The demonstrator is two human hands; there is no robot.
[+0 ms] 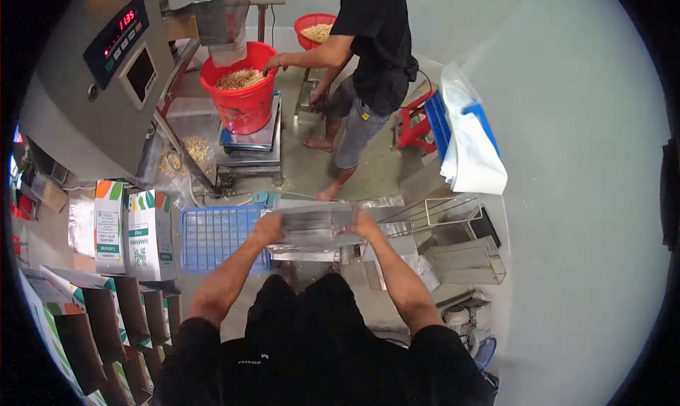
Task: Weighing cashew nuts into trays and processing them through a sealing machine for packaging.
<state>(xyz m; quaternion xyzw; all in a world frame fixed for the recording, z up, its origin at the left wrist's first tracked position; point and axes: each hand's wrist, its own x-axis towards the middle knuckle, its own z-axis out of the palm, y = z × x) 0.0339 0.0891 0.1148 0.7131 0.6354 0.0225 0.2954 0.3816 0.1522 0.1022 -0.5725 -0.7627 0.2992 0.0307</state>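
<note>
Between my hands is a grey, shiny rectangular bundle [319, 223], which looks like clear plastic sheets or bags; its exact kind is hard to make out. My left hand [268, 229] is closed on its left end. At its right end, my right hand [365, 225] grips the edge. Under and just beyond the bundle lie more pale, shiny flat pieces, partly hidden by it. Left of my left hand stands a blue plastic crate [212, 237] with a grid pattern.
A co-worker [375, 52] touches a red tub [244, 105] of pale flakes on a floor scale [258, 140]. A grey machine [85, 116] stands left. Printed cartons [150, 239] and open boxes [99, 314] line the left; wire racks [453, 215] and a red stool [414, 126] are right.
</note>
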